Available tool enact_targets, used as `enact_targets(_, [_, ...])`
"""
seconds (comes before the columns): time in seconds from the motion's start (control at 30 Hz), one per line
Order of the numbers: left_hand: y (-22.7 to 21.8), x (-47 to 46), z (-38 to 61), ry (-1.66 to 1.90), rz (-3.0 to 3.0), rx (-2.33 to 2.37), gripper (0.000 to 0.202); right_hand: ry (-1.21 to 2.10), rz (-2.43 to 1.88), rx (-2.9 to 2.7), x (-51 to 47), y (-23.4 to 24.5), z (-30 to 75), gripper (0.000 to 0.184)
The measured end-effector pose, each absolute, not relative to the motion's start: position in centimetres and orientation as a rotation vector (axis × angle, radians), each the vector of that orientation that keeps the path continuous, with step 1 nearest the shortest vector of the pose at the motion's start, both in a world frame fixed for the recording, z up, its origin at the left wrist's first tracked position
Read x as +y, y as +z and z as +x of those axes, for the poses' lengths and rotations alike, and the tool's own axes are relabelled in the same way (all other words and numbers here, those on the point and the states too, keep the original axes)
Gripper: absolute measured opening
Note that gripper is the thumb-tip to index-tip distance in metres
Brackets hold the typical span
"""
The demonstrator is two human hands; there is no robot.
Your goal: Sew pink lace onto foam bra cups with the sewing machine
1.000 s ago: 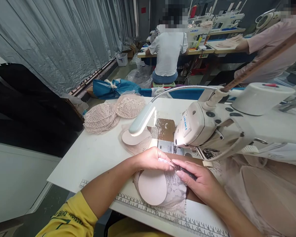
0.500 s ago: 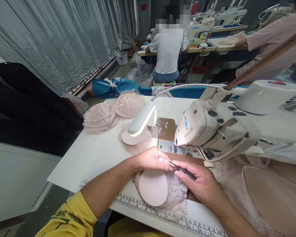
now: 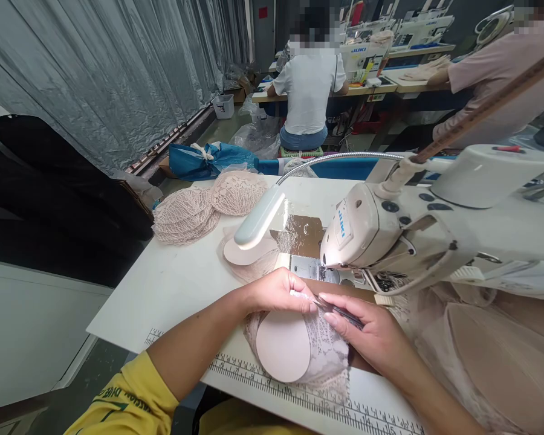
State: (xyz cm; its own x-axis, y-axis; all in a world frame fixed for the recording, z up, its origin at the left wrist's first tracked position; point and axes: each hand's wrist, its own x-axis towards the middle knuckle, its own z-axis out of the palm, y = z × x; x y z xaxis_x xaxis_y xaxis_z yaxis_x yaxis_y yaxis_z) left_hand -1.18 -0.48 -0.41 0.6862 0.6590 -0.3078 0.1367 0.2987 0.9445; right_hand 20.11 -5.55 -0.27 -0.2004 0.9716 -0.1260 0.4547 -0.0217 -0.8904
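A pale pink bra cup (image 3: 283,345) with a lace overlay (image 3: 329,356) lies on the white table (image 3: 176,284) just before the sewing machine (image 3: 390,232). My left hand (image 3: 276,292) is closed, pinching the upper edge of the lace and cup. My right hand (image 3: 372,335) is closed round a small dark tool, thread snips or tweezers (image 3: 340,310), whose tip meets the lace at my left fingertips. Both hands sit in front of the machine's needle area.
A gooseneck lamp (image 3: 258,225) hangs over the needle plate. Stacked lace cups (image 3: 199,208) lie at the table's far left, another cup (image 3: 242,254) under the lamp. Beige fabric (image 3: 489,356) piles at the right. A ruler strip (image 3: 308,402) runs along the front edge. People sit at machines behind.
The cup and lace have slid slightly toward me and to the right under my hands; my hands keep their grips and barely move.
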Motion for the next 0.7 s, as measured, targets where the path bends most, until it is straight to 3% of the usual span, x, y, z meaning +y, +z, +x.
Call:
enact_targets(0.27, [-0.5,-0.7,-1.0,0.363,1.353,0.811,0.027,1.276,-1.438,-1.868,-5.1,1.0,19.6,0.029])
enact_targets(0.5, [-0.2,-0.8,-1.1,0.319,1.371,0.81,0.038,1.335,-1.439,-1.834,-5.0,1.0,19.6,0.027])
enact_targets(0.7, [-0.4,-0.7,-1.0,0.335,1.383,0.801,0.035,1.335,-1.427,-1.827,-5.1,0.9,19.7,0.025])
